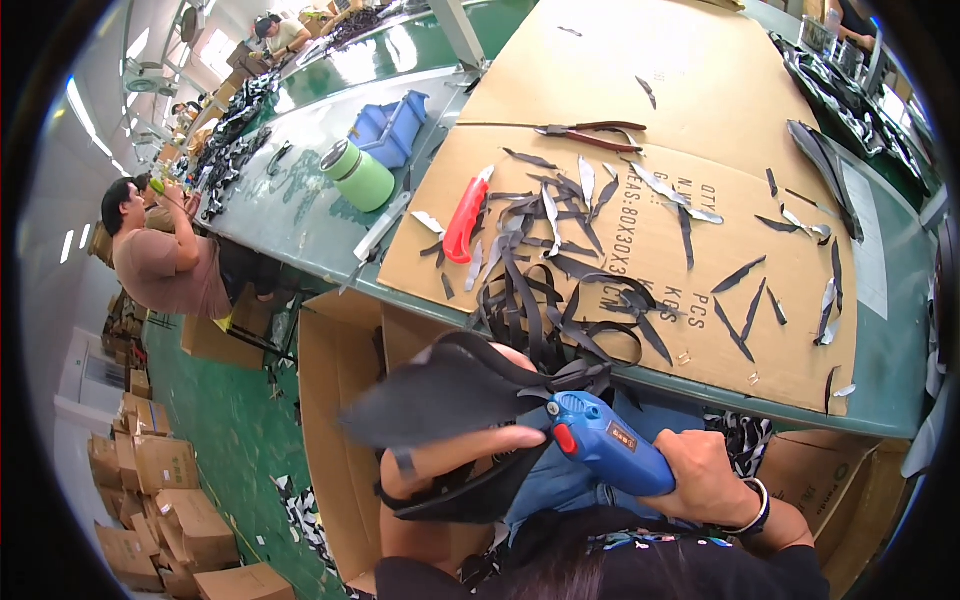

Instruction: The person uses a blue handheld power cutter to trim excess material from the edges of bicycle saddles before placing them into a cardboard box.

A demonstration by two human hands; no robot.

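My left hand [455,445] grips a dark flat sole-shaped piece [430,395] with black straps hanging from it, held in front of my chest below the table edge. My right hand [705,480] holds a blue hand tool with a red button [600,440], its tip pointed at the straps where they meet the dark piece. On the cardboard sheet [640,230] covering the table lie several black strap offcuts [560,290], a red utility knife [465,218] and red-handled pliers [590,130].
A green lidded jar [360,175] and a blue bin [392,125] stand on the green table to the left. An open cardboard box [335,420] sits below the table. A person in a brown shirt [165,260] sits at left; stacked cartons [160,500] line the floor.
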